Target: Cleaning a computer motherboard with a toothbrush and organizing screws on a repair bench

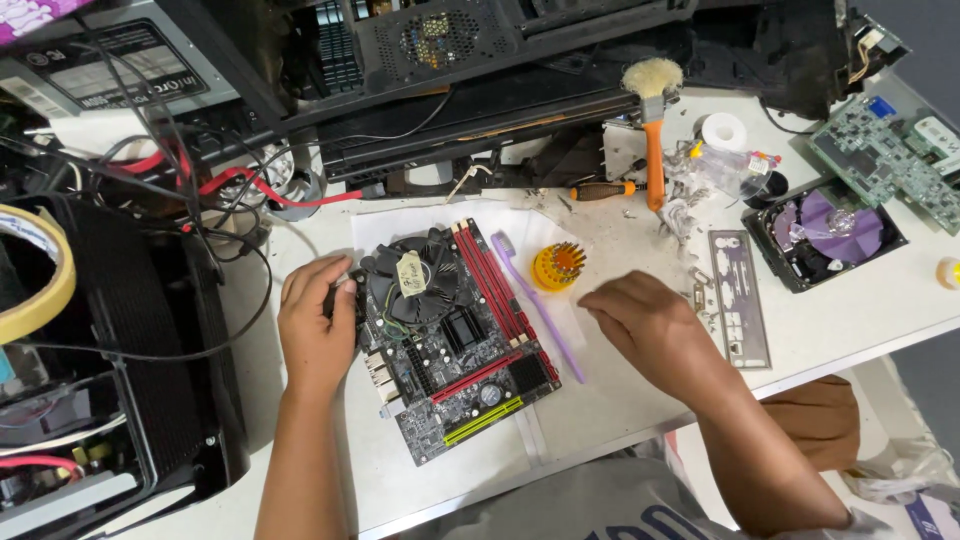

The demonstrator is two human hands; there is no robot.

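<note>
A black computer motherboard (pixel 462 352) with red slots and a round black cooler fan (pixel 410 280) lies on a white sheet on the table. My left hand (pixel 315 320) rests at the board's left edge, fingers curled against the fan's side. My right hand (pixel 650 325) hovers palm down over the table to the right of the board, fingers loosely closed; what it holds, if anything, is hidden. A purple toothbrush (pixel 535 300) lies along the board's right side. A yellow round screwdriver-bit holder (pixel 558 266) stands just beyond it.
An orange-handled brush (pixel 653 130), a screwdriver (pixel 600 190), a metal port shield (pixel 738 298), an opened hard drive (pixel 825 232) and a green circuit board (pixel 885 150) sit on the right. Black computer cases (pixel 140 360) and cables crowd the left and back. A tape roll (pixel 40 275) is at left.
</note>
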